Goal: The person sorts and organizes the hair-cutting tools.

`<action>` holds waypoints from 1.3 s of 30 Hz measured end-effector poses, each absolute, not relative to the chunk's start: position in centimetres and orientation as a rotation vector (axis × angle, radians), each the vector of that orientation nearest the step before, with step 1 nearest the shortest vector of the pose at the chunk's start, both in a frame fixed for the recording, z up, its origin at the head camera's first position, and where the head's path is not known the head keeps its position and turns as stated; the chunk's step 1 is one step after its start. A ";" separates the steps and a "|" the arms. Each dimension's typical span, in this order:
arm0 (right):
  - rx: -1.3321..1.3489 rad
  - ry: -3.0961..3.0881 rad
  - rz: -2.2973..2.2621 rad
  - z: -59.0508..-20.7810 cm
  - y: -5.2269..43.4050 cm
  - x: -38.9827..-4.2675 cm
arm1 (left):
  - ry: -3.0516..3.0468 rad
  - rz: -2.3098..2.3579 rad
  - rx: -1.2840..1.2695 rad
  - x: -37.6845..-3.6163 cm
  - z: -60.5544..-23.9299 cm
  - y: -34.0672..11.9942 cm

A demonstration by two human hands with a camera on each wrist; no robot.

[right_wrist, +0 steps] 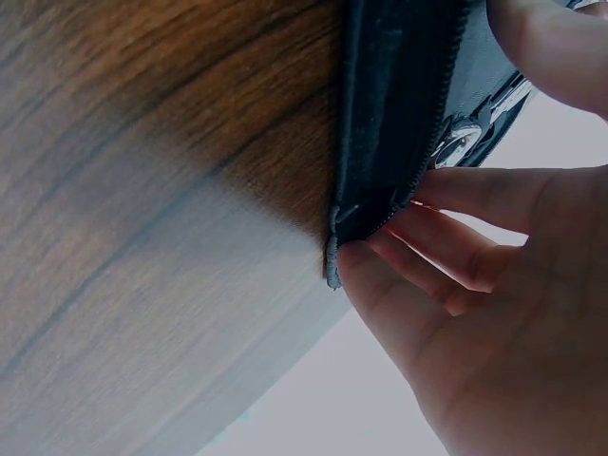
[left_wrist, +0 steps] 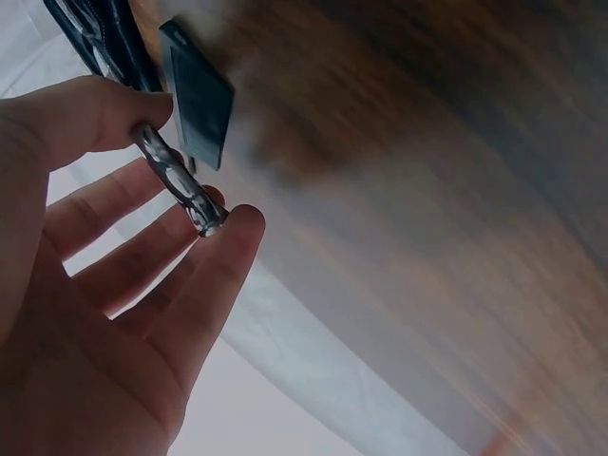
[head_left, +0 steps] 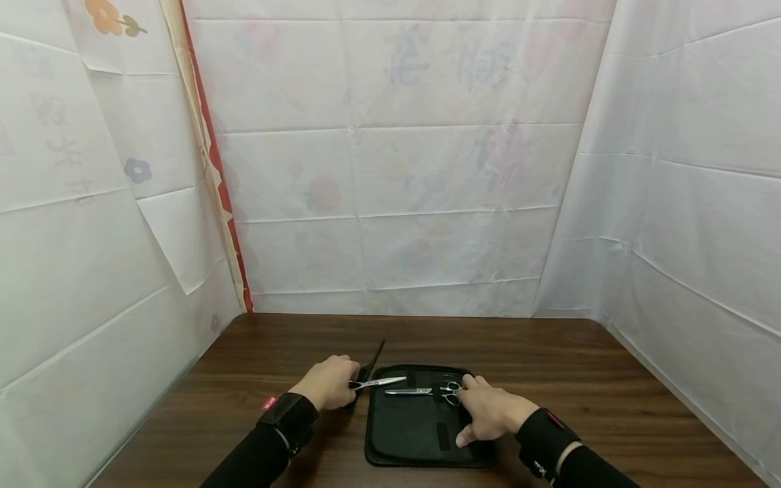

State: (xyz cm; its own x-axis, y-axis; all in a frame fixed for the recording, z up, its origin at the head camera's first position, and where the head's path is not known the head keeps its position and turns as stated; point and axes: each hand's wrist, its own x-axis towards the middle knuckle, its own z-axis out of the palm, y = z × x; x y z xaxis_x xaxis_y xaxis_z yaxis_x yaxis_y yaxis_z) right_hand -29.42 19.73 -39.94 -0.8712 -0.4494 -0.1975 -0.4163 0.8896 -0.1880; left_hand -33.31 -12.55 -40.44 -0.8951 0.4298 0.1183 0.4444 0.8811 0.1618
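Note:
My left hand (head_left: 330,383) pinches silver scissors (head_left: 386,381) by the handle end, the blades pointing right across the left edge of a black zip case (head_left: 403,430). In the left wrist view, the scissors' finger rings (left_wrist: 179,180) sit between thumb and fingertips. A second pair of scissors (head_left: 411,392) lies in the upper part of the case, rings to the right. My right hand (head_left: 491,410) rests at the case's right edge, holding no tool. In the right wrist view, its extended fingers (right_wrist: 389,294) touch the zipped border (right_wrist: 394,104).
A long, thin black piece (head_left: 373,358) extends beyond my left hand, beside the case. All this is on a dark wooden table (head_left: 293,339). White sheets (head_left: 396,169) hang at the back and both sides.

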 end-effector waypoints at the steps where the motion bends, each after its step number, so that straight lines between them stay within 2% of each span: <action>1: -0.652 2.823 -0.205 -39.9 19.8 -29.4 | -2.968 -0.290 -0.696 -33.4 -40.5 -12.4; 39: -0.658 2.822 -0.192 -40.0 19.8 -29.5 | -2.915 -0.364 -0.730 -34.4 -41.3 -11.3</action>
